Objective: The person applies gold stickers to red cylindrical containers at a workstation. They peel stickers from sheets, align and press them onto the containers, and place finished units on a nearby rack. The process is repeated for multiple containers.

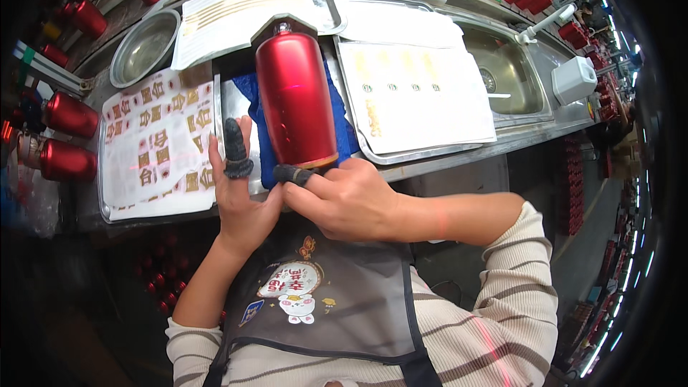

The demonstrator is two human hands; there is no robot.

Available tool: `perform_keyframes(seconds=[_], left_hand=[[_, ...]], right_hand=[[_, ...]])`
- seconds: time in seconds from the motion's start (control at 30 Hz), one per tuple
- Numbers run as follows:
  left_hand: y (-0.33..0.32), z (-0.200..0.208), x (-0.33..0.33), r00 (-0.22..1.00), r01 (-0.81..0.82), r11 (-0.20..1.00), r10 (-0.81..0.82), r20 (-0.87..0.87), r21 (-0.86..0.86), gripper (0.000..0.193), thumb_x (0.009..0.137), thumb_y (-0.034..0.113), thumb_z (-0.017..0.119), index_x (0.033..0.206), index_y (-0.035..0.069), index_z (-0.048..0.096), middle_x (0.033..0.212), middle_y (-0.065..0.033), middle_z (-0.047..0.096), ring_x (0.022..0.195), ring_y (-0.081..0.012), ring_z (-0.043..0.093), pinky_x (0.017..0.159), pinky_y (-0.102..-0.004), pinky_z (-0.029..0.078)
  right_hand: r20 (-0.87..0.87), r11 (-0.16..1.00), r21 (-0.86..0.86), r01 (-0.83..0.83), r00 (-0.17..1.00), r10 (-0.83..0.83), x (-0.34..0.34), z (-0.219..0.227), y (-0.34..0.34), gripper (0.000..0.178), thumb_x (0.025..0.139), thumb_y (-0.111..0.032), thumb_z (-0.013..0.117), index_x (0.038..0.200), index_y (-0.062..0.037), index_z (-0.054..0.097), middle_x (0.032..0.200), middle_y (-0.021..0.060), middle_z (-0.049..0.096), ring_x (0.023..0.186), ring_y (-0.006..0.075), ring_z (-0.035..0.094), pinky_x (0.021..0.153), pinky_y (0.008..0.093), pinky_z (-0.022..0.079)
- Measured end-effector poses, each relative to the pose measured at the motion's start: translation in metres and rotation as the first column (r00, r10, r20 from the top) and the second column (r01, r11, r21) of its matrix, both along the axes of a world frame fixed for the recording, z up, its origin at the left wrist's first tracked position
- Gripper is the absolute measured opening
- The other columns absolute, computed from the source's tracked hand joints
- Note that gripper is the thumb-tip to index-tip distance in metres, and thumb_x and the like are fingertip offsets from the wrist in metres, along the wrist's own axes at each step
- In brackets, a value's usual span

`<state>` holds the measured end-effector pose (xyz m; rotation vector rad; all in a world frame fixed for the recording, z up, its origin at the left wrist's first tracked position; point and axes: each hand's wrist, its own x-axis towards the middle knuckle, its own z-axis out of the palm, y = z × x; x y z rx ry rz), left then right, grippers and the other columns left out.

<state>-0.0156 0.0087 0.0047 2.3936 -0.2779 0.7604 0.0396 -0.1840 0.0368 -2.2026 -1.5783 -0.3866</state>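
A glossy red bottle [295,97] lies on its side on a blue cloth [251,93], its neck pointing away from me and resting in a notched grey holder [309,27]. Close to its gold-rimmed base are both my hands. My left hand [247,204] is open, fingers stretched up along the bottle's left side; one finger wears a dark finger cot [236,149]. Curled in, my right hand [355,201] has its fingers bent just below the base. Its dark-covered index fingertip meets my left thumb; whatever may be pinched there is hidden.
On the left lies a tray with a sheet of gold and red decals [154,147]; on the right, another decal sheet [416,93]. Behind are striped sheets [240,14] and a metal bowl [145,46]. A sink [505,75] and white jug [573,79] stand farther right. Red bottles [68,160] stand around.
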Motion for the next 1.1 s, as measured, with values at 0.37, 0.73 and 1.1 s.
perform_keyframes(seconds=[0.37, 0.73, 1.1], left_hand=[[-0.024, 0.032, 0.029, 0.977, 0.079, 0.994, -0.092, -0.193, -0.074, 0.110, 0.070, 0.023, 0.089, 0.153, -0.004, 0.022, 0.157, -0.0246, 0.032, 0.143, -0.0357, 0.037, 0.119, -0.0548, 0.008], [-0.026, 0.036, 0.023, 0.942, -0.007, 0.972, -0.073, -0.327, -0.236, 0.117, 0.070, 0.017, 0.091, 0.156, -0.005, 0.014, 0.151, -0.0196, 0.042, 0.132, -0.0279, 0.051, 0.109, -0.0359, 0.040], [-0.027, 0.041, 0.017, 0.930, -0.036, 0.989, -0.020, -0.366, -0.145, 0.120, 0.068, 0.018, 0.091, 0.155, -0.008, 0.013, 0.160, -0.0257, 0.025, 0.142, -0.0325, 0.039, 0.114, -0.0377, 0.034]], right_hand=[[-0.612, 0.781, 0.231, 0.580, 0.711, -0.347, 0.039, 0.030, -0.086, 0.015, 0.086, -0.007, 0.070, 0.100, -0.0047, 0.072, 0.074, 0.0048, 0.067, 0.050, 0.0063, 0.046, 0.049, 0.0236, 0.037], [-0.371, 0.844, -0.185, 0.504, 0.759, -0.535, 0.247, -0.007, -0.065, 0.028, 0.083, -0.019, 0.066, 0.109, -0.0119, 0.072, 0.097, 0.0150, 0.065, 0.095, 0.0345, 0.065, 0.082, 0.0431, 0.052], [-0.261, 0.847, -0.433, 0.309, 0.856, -0.446, 0.285, -0.014, -0.049, 0.037, 0.079, -0.010, 0.060, 0.114, -0.0134, 0.072, 0.110, 0.0207, 0.061, 0.093, 0.0353, 0.068, 0.080, 0.0423, 0.056]])
